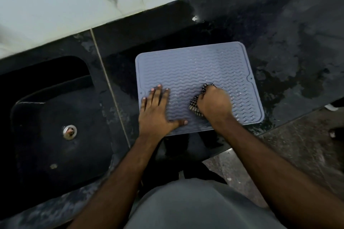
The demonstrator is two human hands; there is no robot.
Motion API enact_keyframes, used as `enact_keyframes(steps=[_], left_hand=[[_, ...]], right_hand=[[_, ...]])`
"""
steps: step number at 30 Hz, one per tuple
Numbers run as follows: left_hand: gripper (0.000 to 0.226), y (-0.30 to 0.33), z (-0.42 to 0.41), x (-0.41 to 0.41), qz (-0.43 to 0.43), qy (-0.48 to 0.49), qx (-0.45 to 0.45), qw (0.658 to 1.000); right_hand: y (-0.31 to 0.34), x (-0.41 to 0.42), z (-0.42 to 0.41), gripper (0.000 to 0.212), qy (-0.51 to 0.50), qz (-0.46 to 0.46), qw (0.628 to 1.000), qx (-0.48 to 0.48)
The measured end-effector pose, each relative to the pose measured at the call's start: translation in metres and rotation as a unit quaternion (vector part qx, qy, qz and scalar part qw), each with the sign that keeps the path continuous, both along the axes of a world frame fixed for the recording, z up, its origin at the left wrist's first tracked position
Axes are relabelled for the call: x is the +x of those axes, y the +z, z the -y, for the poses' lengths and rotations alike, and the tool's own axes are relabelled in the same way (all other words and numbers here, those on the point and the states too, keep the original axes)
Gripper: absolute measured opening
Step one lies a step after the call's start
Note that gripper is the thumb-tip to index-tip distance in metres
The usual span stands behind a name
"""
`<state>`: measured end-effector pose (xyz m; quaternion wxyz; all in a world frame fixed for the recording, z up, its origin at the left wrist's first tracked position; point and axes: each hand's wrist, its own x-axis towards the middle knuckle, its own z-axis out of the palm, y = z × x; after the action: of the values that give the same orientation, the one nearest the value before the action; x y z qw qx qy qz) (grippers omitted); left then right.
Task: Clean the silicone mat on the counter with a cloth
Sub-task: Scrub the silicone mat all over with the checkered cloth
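A: Position of the mat (199, 72)?
B: Flat on the desk (279, 42), near its front edge, right of the sink (55, 117).
A: Sink detail?
B: Set into the desk at left; drain (69, 131) in its floor. A seam in the desk runs between sink and mat.
A: Hands?
B: Left hand (158, 111) lies flat on the mat's near-left corner. Right hand (214, 104) is on the mat's near-right part, with the cloth (195, 105) under it, pressed to the mat.
A: Behind?
B: Wall (74, 5) rises along the desk's back edge. Floor (297, 154) lies before the desk, at right.
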<state>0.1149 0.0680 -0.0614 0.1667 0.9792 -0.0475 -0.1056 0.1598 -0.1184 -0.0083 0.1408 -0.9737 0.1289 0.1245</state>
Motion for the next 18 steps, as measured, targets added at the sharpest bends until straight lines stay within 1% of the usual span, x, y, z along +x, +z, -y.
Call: enact_keyframes(steps=[2,5,9,11,13,14,16,18], left_hand=[[0.13,-0.002,0.004,0.002,-0.002,0.01,-0.017,1.0],[0.128,-0.003,0.003,0.003,0.001,0.01,-0.02,1.0],[0.106,-0.004,-0.005,0.001,-0.009,-0.014,-0.012,1.0],[0.103,-0.003,-0.013,0.001,-0.006,-0.03,-0.05,0.998],[0.11,-0.001,-0.028,0.001,-0.006,-0.044,-0.105,0.994],[0.112,0.0,-0.037,0.0,-0.001,-0.044,-0.116,0.992],[0.111,0.002,-0.055,-0.004,0.02,-0.03,-0.095,0.995],[0.11,0.001,-0.07,-0.012,0.024,-0.024,-0.062,0.998]], right_hand=[[0.001,0.0,-0.013,0.026,0.021,-0.006,1.0,-0.021],[0.0,-0.002,-0.044,0.026,0.05,0.012,0.998,-0.024],[-0.003,-0.018,-0.099,0.033,0.157,0.027,0.987,0.006],[-0.005,-0.02,-0.105,0.032,0.143,0.022,0.989,0.033],[-0.008,-0.022,-0.096,0.03,0.125,0.016,0.991,0.044],[-0.009,-0.024,-0.09,0.03,0.13,0.018,0.991,0.032],[-0.011,-0.031,-0.08,0.031,0.136,0.037,0.99,0.028],[-0.011,-0.038,-0.079,0.042,0.128,0.058,0.989,0.052]])
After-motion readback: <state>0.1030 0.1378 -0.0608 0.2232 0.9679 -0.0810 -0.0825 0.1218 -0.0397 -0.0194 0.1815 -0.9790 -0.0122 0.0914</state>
